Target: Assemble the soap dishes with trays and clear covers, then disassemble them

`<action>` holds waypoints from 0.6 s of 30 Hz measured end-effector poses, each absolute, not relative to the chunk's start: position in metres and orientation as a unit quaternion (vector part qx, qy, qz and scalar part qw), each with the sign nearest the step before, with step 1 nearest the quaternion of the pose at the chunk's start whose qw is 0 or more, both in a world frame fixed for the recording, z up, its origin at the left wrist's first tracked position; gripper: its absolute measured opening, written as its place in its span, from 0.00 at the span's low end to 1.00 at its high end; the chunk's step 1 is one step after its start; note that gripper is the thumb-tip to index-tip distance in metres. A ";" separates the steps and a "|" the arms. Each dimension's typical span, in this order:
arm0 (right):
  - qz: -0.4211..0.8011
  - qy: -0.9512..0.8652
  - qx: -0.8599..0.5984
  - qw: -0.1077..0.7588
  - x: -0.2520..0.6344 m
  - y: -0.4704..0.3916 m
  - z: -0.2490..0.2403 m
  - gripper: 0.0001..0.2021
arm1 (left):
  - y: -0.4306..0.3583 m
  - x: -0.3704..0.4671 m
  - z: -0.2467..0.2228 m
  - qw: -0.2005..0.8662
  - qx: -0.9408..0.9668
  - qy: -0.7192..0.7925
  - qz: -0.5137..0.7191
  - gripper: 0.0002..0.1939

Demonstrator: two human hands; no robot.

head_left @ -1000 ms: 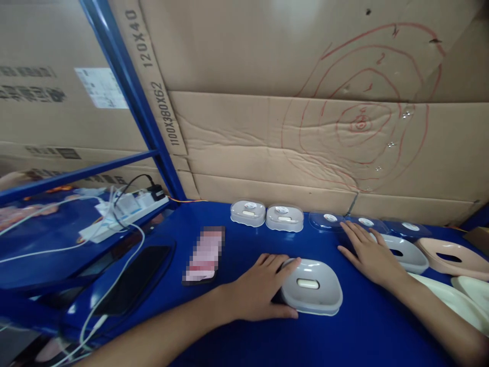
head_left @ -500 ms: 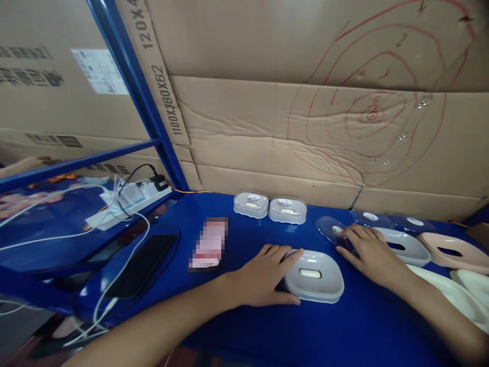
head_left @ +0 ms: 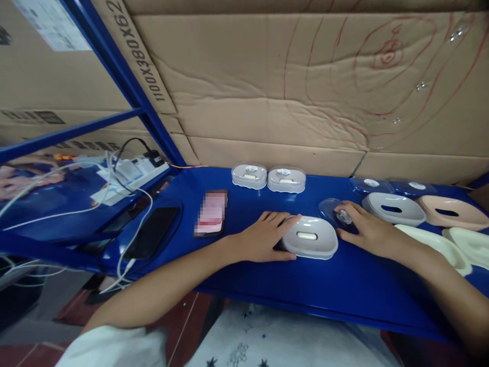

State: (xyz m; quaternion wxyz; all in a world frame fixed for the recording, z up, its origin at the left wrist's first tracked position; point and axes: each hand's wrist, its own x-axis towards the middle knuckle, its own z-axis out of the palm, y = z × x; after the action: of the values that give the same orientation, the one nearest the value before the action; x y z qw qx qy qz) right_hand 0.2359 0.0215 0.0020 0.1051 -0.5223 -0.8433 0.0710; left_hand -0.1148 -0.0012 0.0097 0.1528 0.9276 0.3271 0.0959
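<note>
A grey oval soap dish (head_left: 323,240) with a whitish piece in its centre slot sits on the blue tabletop. My left hand (head_left: 262,238) grips its left end, thumb at the near side and a finger over the far rim. Just to the right, my right hand (head_left: 364,230) has its fingers and thumb closed on a clear plastic lid (head_left: 327,210) with a round sticker. That lid seems slightly tilted beside the dish, apart from it; my fingers hide part of it. Two lidded grey dishes, a left one (head_left: 244,182) and a right one (head_left: 280,186), stand at the back.
Right of my hand lie an empty grey dish (head_left: 410,213), a peach dish (head_left: 464,216) and pale green pieces (head_left: 424,239). Clear lids (head_left: 362,189) rest behind them. At left are a phone (head_left: 211,216), a black device (head_left: 153,234), white cables and a power strip (head_left: 151,172). Cardboard (head_left: 229,76) walls the back.
The view has tilted downward, showing my clothing and the table's front edge. My right fingers now close on the clear lid, its sticker showing between them. My left hand stays on the dish.
</note>
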 end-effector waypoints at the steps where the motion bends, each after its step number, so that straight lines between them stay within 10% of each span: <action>1: 0.073 -0.845 -0.520 0.100 0.238 0.022 0.001 0.28 | -0.001 -0.115 0.010 0.156 0.927 0.327 0.093 0.53; 18: 0.089 -0.876 -0.463 0.103 0.249 0.035 0.004 0.34 | 0.002 -0.120 0.013 0.239 0.906 0.335 0.095 0.59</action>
State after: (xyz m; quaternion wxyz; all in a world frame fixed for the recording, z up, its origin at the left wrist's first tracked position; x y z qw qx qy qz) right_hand 0.2490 0.0346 0.0036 0.1033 -0.4633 -0.8757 0.0886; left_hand -0.1201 0.0021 0.0127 0.2387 0.9065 0.3351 0.0951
